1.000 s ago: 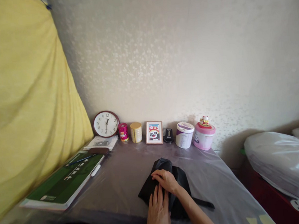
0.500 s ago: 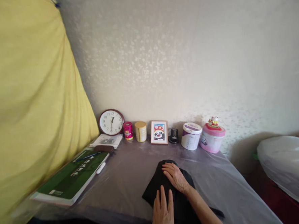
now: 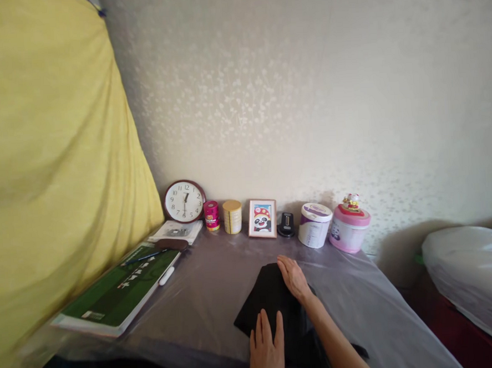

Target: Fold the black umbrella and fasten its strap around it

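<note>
Black fabric (image 3: 266,295) lies flattened beneath two bare hands, near the front of a glossy, plastic-covered surface (image 3: 203,303).

The left hand (image 3: 266,346) rests on its near part, fingers spread; the right hand (image 3: 293,277) lies along its upper right edge, fingers straight and close together, the forearm hiding some cloth. Numerals ring the white face of a round, brown-rimmed clock (image 3: 184,201); white characters on a green book (image 3: 114,289) are too small to read. Along the patterned wall (image 3: 307,91) stand a pink can (image 3: 211,216), yellow tin (image 3: 232,217), framed panda picture (image 3: 262,219), white-and-purple tub (image 3: 314,227) and pink-lidded tub (image 3: 349,230) topped by a figurine (image 3: 351,202).
</note>
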The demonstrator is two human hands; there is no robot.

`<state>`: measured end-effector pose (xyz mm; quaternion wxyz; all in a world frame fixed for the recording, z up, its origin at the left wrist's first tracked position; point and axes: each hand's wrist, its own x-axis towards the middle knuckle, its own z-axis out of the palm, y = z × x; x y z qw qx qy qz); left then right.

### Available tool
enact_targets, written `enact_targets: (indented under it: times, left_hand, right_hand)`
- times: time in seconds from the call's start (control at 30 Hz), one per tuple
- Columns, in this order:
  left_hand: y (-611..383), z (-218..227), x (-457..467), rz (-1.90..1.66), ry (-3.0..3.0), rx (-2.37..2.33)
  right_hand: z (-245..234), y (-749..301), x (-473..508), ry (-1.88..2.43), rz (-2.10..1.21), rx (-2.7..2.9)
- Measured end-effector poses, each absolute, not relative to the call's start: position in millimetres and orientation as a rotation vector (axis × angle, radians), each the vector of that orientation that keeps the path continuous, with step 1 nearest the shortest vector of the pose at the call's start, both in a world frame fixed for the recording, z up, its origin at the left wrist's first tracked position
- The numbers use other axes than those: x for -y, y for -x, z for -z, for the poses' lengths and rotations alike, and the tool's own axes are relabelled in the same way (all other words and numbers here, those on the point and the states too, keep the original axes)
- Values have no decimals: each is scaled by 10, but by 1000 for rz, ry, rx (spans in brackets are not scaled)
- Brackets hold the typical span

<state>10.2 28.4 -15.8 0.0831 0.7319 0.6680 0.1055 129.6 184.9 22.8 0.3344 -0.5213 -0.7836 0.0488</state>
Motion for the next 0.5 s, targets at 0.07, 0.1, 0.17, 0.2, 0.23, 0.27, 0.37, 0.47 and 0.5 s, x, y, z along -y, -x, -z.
enact_targets:
  times: [0.07,0.1,0.17,0.2,0.23,0.27,0.37,0.47,0.5]
  left_hand:
    - [-104,154,-274,-320,-2180,-1997]
    - [-100,159,-272,-320,-2184,-1984]
    - [-85,176,-271,-312,-2195,-1942]
    - [-75,186,-273,-301,-2198,-1922]
    - [-66,198,-275,-286,-2201,-1904]
    - [-57,210,-278,-269,-2198,-1897]
    - [-39,242,-285,-246,-2196,-1894]
    - [-28,205,-268,-286,-2201,-1881]
    - [-26,163,-254,-280,-2199,-1880]
  right_hand:
    - [-257,-1258,-1597,1198,-199,2058]
    - [-249,-1233,-1486,1138,-238,2096]
    - [-195,-1182,-1351,1047,-248,2203]
    - [-158,-1158,-1340,1050,-234,2223]
    - [-123,-1139,-1365,1073,-219,2230]
    - [-95,-1127,-1419,1113,-198,2219]
    - [-69,-1168,-1647,1286,-128,2119]
    - [-94,-1382,-1751,1574,-117,1905]
    - [-97,-1493,-1734,1663,-118,1825]
